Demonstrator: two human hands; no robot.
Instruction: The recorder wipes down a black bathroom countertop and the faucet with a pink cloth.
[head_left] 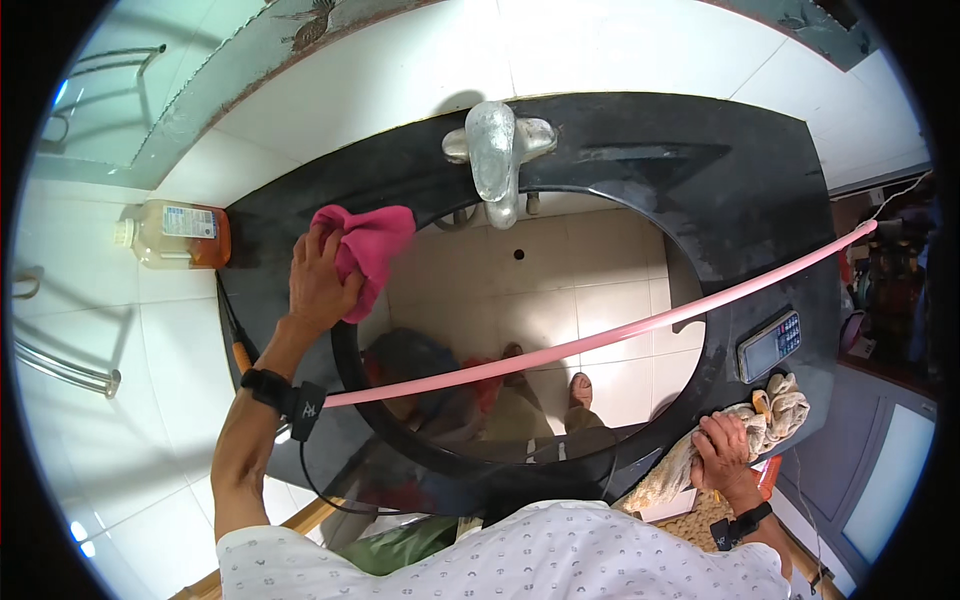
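My left hand (324,278) is closed around a bunched pink cloth (378,245), pressed onto the black countertop (285,215) left of its large round opening. My right hand (720,450) lies at the counter's front right edge, its fingers curled over a crumpled beige patterned cloth (780,410). Just beyond that cloth rests a keypad phone (768,346). A long pink tube (600,340) crosses above the opening, from beside my left wrist to the far right. Its left end is hidden behind the wrist strap.
A grey metal faucet (492,150) stands at the opening's back rim. Tiled floor (540,310) and feet show through the hole. At the left end sits a plastic bottle (178,235) with orange liquid. Below it a dark cable (232,315) runs along the edge. Tiled wall (400,90) rises behind.
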